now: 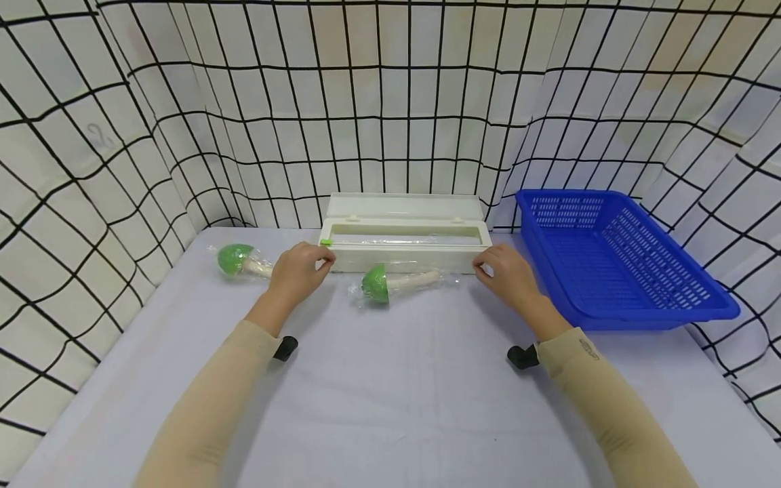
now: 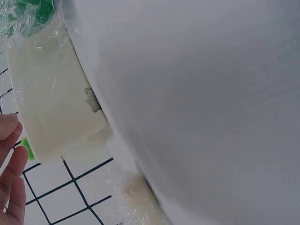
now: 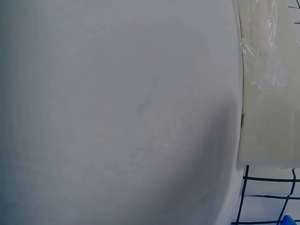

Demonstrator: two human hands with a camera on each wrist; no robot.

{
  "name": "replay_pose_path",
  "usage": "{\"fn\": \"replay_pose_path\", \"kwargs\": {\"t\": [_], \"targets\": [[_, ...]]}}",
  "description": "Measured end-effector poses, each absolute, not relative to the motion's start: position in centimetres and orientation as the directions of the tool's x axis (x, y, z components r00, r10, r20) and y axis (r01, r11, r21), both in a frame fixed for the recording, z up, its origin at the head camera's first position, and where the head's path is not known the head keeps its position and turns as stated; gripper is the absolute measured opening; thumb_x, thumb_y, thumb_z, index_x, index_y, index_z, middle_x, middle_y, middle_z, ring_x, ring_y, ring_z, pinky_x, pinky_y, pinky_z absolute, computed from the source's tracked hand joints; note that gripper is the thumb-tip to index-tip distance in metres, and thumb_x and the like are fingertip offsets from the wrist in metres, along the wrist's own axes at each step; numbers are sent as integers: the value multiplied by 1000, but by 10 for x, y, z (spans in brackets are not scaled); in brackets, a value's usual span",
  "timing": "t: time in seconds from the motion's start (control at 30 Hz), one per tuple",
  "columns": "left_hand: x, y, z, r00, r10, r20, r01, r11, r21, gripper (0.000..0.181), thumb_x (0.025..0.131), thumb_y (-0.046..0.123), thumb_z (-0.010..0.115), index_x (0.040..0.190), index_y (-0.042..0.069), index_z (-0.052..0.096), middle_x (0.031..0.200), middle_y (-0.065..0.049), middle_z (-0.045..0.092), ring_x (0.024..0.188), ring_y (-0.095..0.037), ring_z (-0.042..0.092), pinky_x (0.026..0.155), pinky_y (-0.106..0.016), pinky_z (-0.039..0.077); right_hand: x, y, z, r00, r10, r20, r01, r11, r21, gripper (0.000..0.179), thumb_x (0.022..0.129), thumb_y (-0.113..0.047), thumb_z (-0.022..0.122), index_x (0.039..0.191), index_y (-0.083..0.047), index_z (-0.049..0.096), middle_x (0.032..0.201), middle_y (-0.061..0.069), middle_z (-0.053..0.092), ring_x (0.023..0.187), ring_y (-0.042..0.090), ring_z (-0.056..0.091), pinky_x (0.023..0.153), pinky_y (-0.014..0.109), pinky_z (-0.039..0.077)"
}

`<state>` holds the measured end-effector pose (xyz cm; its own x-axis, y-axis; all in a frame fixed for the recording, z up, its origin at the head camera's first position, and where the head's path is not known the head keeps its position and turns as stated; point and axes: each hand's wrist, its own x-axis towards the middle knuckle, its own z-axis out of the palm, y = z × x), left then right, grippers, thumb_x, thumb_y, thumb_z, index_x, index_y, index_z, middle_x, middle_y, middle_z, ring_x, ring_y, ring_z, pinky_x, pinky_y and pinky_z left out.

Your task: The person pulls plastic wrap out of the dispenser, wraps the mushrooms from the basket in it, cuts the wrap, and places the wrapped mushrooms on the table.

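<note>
A white cling film dispenser [image 1: 403, 257] stands at the back of the table, its lid [image 1: 405, 205] raised and a film roll [image 1: 405, 240] inside. At its left front corner, my left hand [image 1: 299, 270] pinches clear film between thumb and fingertips, near a small green slider [image 1: 326, 242]. My right hand [image 1: 508, 272] makes a similar pinch at the right front corner. The film is barely visible there; the right wrist view does not show that hand. Before the dispenser lies a mushroom-shaped thing with green cap [image 1: 375, 284] and pale stem [image 1: 415, 280], wrapped in clear film.
Another film-wrapped, green-capped mushroom-shaped thing [image 1: 236, 260] lies left of my left hand. A blue plastic basket [image 1: 634, 318] stands at the right. Black wire grid [image 1: 409, 123] encloses the back and sides of the white-covered table [image 1: 390, 407].
</note>
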<state>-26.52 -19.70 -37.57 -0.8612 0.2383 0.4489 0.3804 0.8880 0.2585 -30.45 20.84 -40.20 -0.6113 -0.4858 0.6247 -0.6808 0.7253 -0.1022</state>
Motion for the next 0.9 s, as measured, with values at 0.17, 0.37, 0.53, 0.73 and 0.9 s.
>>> {"fn": "replay_pose_path", "kwargs": {"t": [0.17, 0.37, 0.53, 0.73, 0.9], "targets": [[-259, -199, -374, -846, 267, 463, 417, 871, 259, 15, 92, 2, 72, 105, 5, 78, 94, -12, 75, 83, -29, 66, 65, -43, 54, -295, 209, -402, -600, -522, 607, -716, 689, -115, 14, 81, 5, 80, 91, -2, 73, 89, 10, 72, 91, 30, 62, 82, 43, 56], [-257, -198, -373, -803, 333, 494, 497, 832, 247, 22, 90, -2, 67, 107, 6, 78, 92, -8, 70, 69, -23, 60, 57, -36, 48, -287, 208, -402, -540, -556, 632, -781, 611, -130, 18, 80, 9, 79, 96, 0, 78, 89, 10, 69, 90, 31, 62, 78, 44, 55], [-255, -195, -372, -801, 369, 472, 519, 821, 238, 19, 89, -3, 67, 97, 8, 79, 87, -5, 65, 61, -19, 49, 55, -33, 44, -282, 211, -405, -552, -601, 578, -805, 566, -180, 24, 78, 13, 78, 96, -3, 81, 89, 8, 65, 85, 26, 59, 72, 39, 54], [-251, -194, -372, -851, 357, 385, 474, 839, 269, 21, 88, -4, 65, 96, 8, 80, 79, 1, 56, 63, -18, 47, 59, -32, 42, -277, 214, -407, -591, -692, 415, -803, 556, -216, 27, 81, 12, 73, 99, -6, 82, 88, 6, 63, 81, 22, 55, 70, 36, 52], [-250, -191, -376, -861, 412, 299, 487, 838, 248, 25, 86, -5, 63, 98, 8, 81, 77, 2, 56, 62, -16, 49, 56, -31, 43, -274, 208, -408, -599, -738, 311, -801, 562, -207, 27, 81, 9, 69, 98, -8, 82, 82, 0, 61, 78, 19, 55, 68, 35, 50]]}}
